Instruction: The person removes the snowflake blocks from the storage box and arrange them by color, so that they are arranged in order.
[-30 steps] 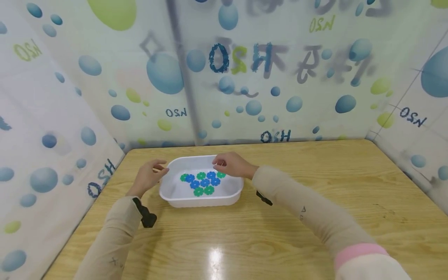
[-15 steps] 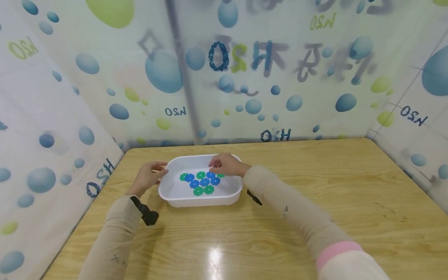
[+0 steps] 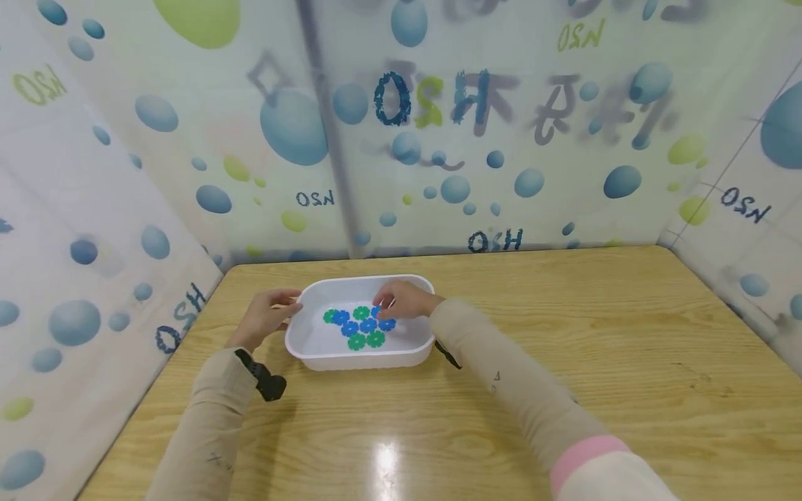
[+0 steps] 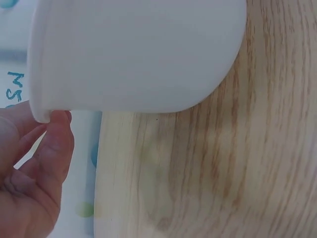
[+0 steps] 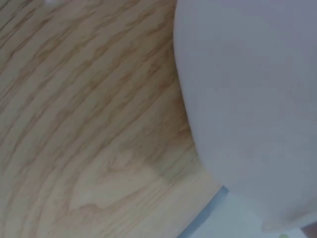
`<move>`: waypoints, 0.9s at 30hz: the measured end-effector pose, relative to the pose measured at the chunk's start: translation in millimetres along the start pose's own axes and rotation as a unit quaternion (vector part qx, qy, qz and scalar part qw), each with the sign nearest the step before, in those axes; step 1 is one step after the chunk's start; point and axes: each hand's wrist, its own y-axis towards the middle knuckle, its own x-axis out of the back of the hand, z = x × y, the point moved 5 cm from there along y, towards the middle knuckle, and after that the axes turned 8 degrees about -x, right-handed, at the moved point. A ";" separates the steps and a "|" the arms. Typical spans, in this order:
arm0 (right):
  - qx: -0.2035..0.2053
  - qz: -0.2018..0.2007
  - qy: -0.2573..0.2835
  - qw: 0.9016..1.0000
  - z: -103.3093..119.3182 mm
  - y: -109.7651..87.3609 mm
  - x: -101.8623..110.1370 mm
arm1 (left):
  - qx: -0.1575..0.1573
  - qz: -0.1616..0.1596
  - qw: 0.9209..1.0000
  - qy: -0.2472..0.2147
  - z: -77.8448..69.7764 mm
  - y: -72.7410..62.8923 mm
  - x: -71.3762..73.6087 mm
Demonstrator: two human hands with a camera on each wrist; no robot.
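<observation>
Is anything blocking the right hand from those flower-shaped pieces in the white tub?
Nothing visible is. The white tub has no lid, and the right hand reaches over it, fingers close to the flower-shaped pieces. Whether they touch one, I can't tell.

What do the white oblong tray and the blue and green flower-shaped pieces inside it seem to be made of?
White tray: probably smooth plastic, since its colour is even and its lip looks moulded.
Flower pieces: perhaps plastic, by their solid, bright colours; finish too small to tell.
</observation>
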 end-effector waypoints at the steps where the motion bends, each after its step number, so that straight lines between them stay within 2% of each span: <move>1: -0.002 0.000 -0.003 1.000 0.4 -0.1 -0.6 | -0.001 -0.001 1.000 -0.003 -0.1 0.1 -0.3; 8: -0.049 -0.001 -0.021 0.999 -3.6 3.4 -7.1 | 0.003 -0.007 1.000 -0.024 2.2 0.3 -1.8; 27: -0.076 0.048 -0.029 0.996 -4.9 3.8 -18.0 | 0.018 -0.011 0.999 -0.033 6.0 0.5 -0.7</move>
